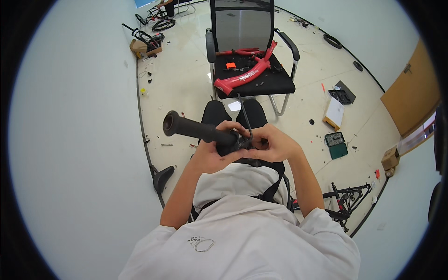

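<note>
Left hand [212, 157] closed round a black tube [193, 128], fingers over the top, thumb along the near side. Reads as a steadying hold: a round part would likely roll if only propped on the lap. Right hand [277, 144] fingertips bunched at the dark fitting [240, 140] on the tube's inner end, next to the bend of a hex key [245, 116]. Can't tell whether they pinch the key, the fitting or both; my own fingers block it. Same for whether the key's short end is seated. Long leg points up and away from me, probably for swing room.

Thumbs nearly meet at the fitting, so both hands work close in, above my lap.

Position: tube passes through the left hand, free hollow end sticking out to the left, well apart from the right hand. Fitting sits between the hands. Key is just left of the right hand.

Ahead, chair [275, 86] has a red frame [247, 77] across its seat, likely parked there for easy reach. Open green case [339, 150] on the floor, right.
</note>
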`<state>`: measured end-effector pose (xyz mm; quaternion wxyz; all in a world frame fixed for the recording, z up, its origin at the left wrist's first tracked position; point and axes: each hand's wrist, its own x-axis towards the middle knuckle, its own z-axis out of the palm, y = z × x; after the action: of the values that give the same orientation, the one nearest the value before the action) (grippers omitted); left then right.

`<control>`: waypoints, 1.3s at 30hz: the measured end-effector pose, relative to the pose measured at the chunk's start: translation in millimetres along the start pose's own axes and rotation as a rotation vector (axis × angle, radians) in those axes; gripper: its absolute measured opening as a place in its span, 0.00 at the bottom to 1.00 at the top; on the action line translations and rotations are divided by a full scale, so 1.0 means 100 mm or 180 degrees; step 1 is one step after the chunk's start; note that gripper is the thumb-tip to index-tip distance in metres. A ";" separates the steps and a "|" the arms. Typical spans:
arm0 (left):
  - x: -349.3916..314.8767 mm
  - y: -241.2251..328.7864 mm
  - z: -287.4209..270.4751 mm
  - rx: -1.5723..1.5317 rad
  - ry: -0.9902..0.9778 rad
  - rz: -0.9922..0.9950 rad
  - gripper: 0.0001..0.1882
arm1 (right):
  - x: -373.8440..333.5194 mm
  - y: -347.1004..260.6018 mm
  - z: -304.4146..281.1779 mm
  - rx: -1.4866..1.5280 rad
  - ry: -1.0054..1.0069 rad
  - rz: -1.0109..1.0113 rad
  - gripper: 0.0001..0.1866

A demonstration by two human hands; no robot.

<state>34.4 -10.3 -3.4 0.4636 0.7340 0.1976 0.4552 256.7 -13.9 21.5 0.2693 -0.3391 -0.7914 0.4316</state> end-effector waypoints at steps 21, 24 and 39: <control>0.02 0.11 0.04 -0.0184 0.0462 -0.0950 0.17 | 0.04 -0.58 -0.37 -0.1536 0.1246 -0.0235 0.26; 0.01 0.09 0.04 -0.0024 0.0501 -0.0835 0.17 | 0.26 -0.55 -0.34 -0.1844 0.0785 -0.0616 0.27; -0.01 0.05 0.00 -0.0018 0.0394 -0.0887 0.16 | 0.21 0.30 -0.10 -0.0227 0.0590 -0.0087 0.16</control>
<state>32.9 -13.1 0.2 0.5113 0.6687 0.3246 0.4313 260.1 19.3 2.9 0.3350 -0.3762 -0.7824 0.3661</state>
